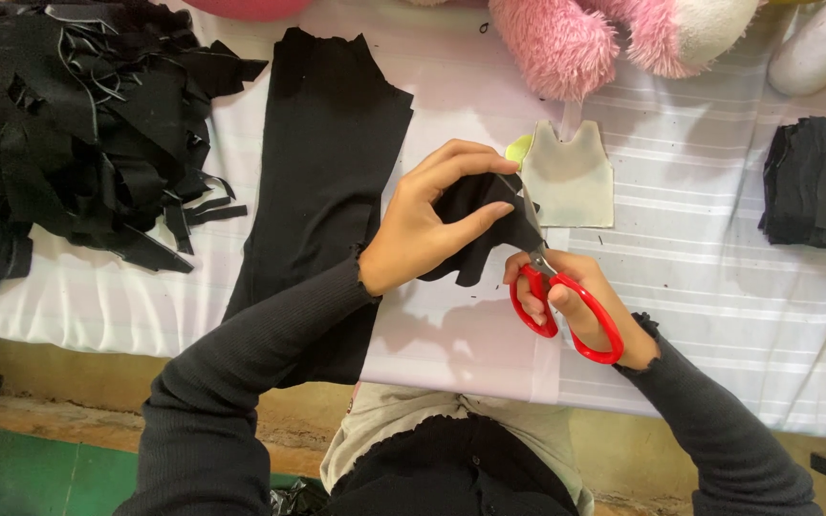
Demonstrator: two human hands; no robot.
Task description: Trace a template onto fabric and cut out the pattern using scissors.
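The counter point(719, 287), covered in a pale striped cloth, fills most of the view. At its far left lies a big heap of black fabric scraps point(69, 124), and beside that a long strip of black cloth point(322, 162) runs from the far side toward the near edge. Pink plush toys point(604, 38) sit along the far edge, and a neat stack of cut black pieces point(819, 182) rests at the right.

Near the centre lies a pale cardboard template point(571, 177), shaped like a small vest, flat on the counter just beyond the hands.

The left hand point(423, 229) is closed in a pinch, thumb and fingers gripping a small black fabric piece point(480, 229) held up just above the counter. The right hand point(580, 306) is curled through the loops of red-handled scissors point(552, 301), thumb in one loop and fingers in the other, the handles partly spread. The blades point away and meet the right edge of the black piece; how far they are parted cannot be told.

To cut well here, I judge the fabric should be kept taut close to the blades, with the left hand turning the piece into the scissors rather than twisting the scissors, and short bites used round the curves.
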